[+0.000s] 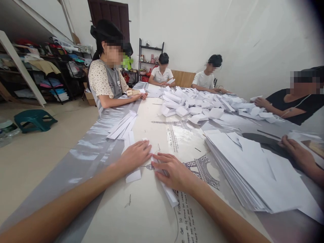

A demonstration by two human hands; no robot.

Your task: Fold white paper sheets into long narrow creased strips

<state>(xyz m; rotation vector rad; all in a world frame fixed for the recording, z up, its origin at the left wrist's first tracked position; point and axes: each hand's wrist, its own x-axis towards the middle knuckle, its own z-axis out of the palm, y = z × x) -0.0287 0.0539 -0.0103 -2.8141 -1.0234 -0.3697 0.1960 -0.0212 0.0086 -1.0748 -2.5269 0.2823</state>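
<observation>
A narrow folded white paper strip [170,195] slants across the printed tablecloth [113,216]. Over it lies my right hand [174,170], its fingers stretched out and spread, pressing on the paper. Just to the left, my left hand [136,156] rests flat with straight fingers, the tips at the strip's far end and close to my right fingertips. Under my left hand another white paper piece [133,176] sticks out toward me. Beyond it several white paper strips [123,126] are fanned in a loose pile. My left thumb is hidden.
A thick stack of white paper sheets [248,168] stands on the right, beside another person's hand [298,152]. A wide heap of folded papers [194,104] covers the table's far part. Several people sit around the table. A green stool [35,116] stands on the floor at left.
</observation>
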